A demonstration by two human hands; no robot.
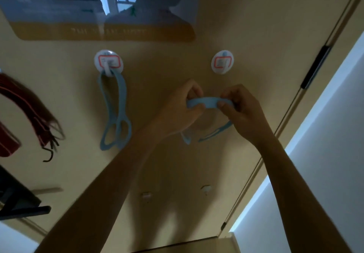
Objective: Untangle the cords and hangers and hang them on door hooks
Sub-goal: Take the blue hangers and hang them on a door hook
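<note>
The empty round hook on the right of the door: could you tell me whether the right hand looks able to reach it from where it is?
Probably yes. The empty hook sits just above the right hand with bare door between them; both hands are busy holding the blue strap.

Two bare hands raised before a tan door (256,26), left hand (177,108) and right hand (242,106) pinching a light blue strap (206,102) between them, just below the empty right hook (222,61). Another blue strap (116,114) hanging from the left hook (108,62). Dark red fringed cloth (29,110) at far left. Glossy poster (98,8) above.
</note>
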